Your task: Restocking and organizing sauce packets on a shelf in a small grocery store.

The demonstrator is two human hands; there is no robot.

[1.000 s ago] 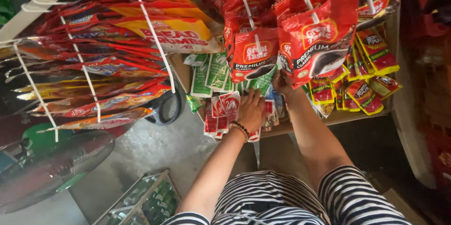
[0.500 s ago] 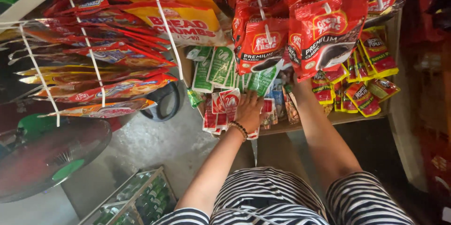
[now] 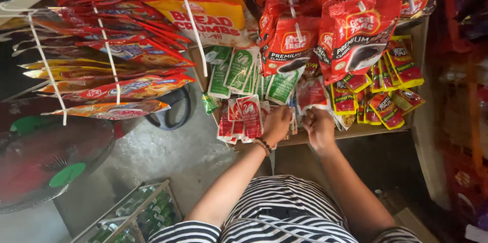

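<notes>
The left hand is closed on a fan of small red-and-white sachets; the right hand pinches a red sachet hanging near the wooden shelf's front edge, seemingly mid-picking; tugging it loose needs care.

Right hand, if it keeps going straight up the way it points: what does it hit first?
Most likely the small red-and-white sachet directly above the right hand, which its fingers seem already to touch. Beyond that hang the big red coffee packs. Depth is unclear from this view.
</notes>
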